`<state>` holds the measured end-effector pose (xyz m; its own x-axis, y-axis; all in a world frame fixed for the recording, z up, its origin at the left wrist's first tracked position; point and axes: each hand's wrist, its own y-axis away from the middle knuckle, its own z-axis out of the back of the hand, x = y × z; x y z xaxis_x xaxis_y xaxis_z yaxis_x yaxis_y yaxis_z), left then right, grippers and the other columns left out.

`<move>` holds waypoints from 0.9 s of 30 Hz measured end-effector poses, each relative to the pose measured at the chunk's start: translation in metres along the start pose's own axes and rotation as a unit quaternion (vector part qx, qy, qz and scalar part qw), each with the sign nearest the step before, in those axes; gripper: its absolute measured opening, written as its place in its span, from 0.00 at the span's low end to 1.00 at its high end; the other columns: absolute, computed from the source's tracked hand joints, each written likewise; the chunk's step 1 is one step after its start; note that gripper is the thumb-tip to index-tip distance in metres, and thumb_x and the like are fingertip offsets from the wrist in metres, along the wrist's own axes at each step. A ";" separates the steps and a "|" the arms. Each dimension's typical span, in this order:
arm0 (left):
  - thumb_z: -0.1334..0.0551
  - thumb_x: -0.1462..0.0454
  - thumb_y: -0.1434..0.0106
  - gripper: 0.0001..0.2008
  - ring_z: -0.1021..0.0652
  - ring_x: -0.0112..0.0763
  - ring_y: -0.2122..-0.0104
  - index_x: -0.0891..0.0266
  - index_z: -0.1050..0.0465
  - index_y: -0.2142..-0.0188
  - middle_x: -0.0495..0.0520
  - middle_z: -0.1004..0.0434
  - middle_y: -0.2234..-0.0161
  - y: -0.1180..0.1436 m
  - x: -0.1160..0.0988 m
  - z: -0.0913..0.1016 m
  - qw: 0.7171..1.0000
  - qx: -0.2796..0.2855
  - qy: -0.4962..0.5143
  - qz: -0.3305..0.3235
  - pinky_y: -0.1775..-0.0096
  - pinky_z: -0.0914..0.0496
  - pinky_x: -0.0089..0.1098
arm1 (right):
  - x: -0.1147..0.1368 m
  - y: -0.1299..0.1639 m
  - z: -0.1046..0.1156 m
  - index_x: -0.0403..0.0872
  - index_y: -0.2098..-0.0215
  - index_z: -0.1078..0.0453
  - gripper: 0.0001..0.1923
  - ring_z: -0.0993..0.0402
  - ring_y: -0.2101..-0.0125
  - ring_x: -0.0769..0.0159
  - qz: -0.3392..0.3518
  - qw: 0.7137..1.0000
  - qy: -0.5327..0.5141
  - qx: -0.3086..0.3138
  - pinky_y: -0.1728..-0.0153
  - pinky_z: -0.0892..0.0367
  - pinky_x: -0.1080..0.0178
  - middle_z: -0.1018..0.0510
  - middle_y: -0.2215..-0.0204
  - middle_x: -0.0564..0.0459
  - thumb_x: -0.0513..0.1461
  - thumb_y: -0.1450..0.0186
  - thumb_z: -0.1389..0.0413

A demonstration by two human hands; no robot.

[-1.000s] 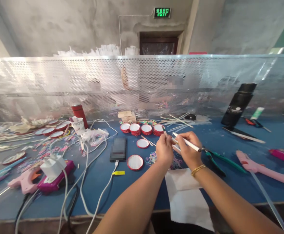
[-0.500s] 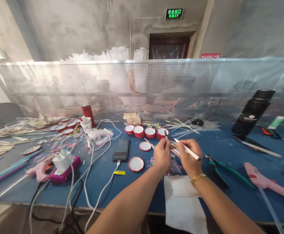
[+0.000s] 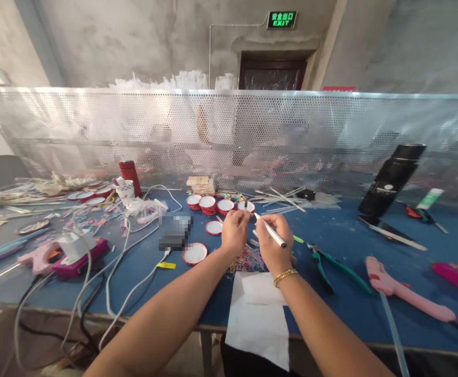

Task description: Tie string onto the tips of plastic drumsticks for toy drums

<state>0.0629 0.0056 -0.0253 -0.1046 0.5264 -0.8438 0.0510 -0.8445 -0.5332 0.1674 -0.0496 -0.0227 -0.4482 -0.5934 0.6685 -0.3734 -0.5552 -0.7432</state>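
At frame centre, the right hand (image 3: 272, 243) grips a white stick (image 3: 270, 233), while the left hand (image 3: 234, 230) pinches a thin piece (image 3: 246, 205) just beside it. A slack pinch could drop that piece among the rubber bands (image 3: 248, 259) below, where it would be hard to find.

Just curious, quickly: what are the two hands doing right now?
Left hand: closed, pinching a small stick.
Right hand: closed, holding a white pen.
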 end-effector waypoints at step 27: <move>0.41 0.50 0.34 0.18 0.34 0.26 0.75 0.61 0.33 0.72 0.47 0.32 0.77 0.009 0.017 -0.002 0.989 0.117 0.074 0.045 0.70 0.39 0.28 | -0.006 -0.007 -0.002 0.49 0.67 0.30 0.08 0.25 0.73 0.62 -0.035 0.999 -0.028 0.008 0.70 0.30 0.61 0.22 0.74 0.53 0.44 0.35 0.42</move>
<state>0.0633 0.0075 -0.0444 0.0376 0.4428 -0.8958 -0.1806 -0.8787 -0.4419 0.1709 -0.0411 -0.0214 -0.3751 -0.5848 0.7192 -0.3893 -0.6048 -0.6948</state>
